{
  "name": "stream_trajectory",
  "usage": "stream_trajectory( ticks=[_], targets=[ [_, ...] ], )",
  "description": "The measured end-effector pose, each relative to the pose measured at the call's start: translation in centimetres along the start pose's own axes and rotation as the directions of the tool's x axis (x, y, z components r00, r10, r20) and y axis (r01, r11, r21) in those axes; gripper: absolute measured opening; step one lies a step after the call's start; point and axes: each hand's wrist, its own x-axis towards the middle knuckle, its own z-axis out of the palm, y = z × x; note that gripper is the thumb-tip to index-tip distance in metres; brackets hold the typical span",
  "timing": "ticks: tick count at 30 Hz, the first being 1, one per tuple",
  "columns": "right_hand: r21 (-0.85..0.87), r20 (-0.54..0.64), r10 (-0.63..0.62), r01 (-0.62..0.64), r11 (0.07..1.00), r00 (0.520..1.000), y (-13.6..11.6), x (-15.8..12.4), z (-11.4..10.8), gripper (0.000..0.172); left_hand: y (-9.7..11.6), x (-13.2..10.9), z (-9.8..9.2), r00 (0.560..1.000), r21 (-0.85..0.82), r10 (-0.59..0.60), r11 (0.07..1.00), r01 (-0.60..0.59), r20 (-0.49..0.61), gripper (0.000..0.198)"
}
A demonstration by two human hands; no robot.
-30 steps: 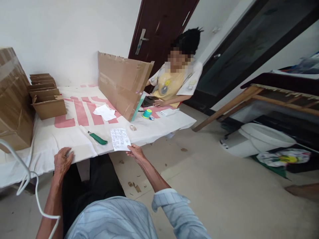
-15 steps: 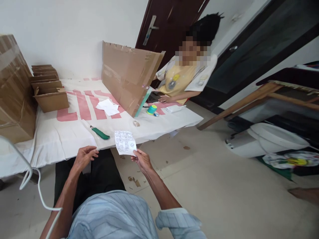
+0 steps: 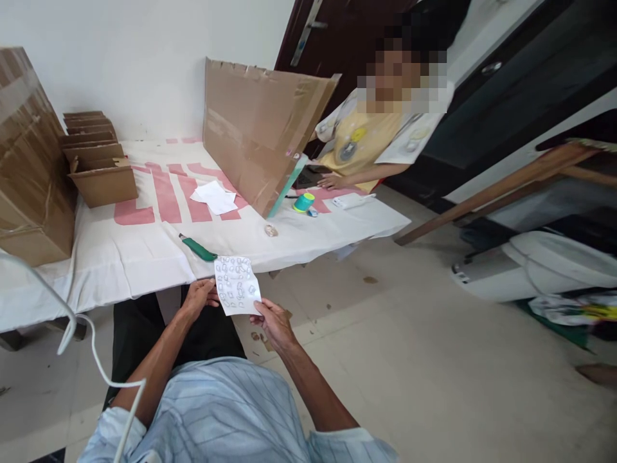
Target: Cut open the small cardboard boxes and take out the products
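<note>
A white paper sheet covered in rows of small hand-drawn shapes is pinched at its lower right corner by my right hand, thumb on top. At the sheet's left edge is my left hand, its thumb and fingers a little apart; its fingertips meet or nearly meet the paper. Just beyond the sheet a green utility knife lies near the front edge of the cloth-covered table. A small roll of clear tape lies farther right.
Loose white papers lie mid-table. Small cardboard boxes and a large carton stand left. A cardboard panel stands upright before a seated person. A teal thread spool is nearby. A white cable hangs at left.
My left hand has moved right to the sheet's left edge. My right hand has brought the sheet slightly left and lower. The view has shifted a little.
</note>
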Motion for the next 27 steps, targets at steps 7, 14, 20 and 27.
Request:
stream_trajectory(
  ticks=[7,14,20,27],
  targets=[
    [-0.013,0.014,0.029,-0.029,0.999,0.999,0.4,-1.0,0.2,0.050,-0.3,0.7,-0.1,0.999,-0.018,0.028,0.999,-0.029,-0.033,0.046],
    [-0.083,0.066,0.004,0.002,0.997,0.998,0.6,-1.3,0.1,0.043,0.4,0.1,0.1,1.000,-0.007,0.015,1.000,-0.015,-0.017,0.039],
    [-0.115,0.116,0.022,-0.008,0.993,0.993,0.2,-1.5,-0.1,0.047,1.0,-0.4,0.0,1.000,0.004,-0.005,1.000,0.005,-0.010,0.031],
    [-0.073,0.098,0.073,-0.066,0.995,0.993,0.2,-0.8,-0.1,0.053,1.2,-0.8,-0.3,0.999,0.018,-0.012,1.000,0.013,-0.030,0.026]
  ],
)
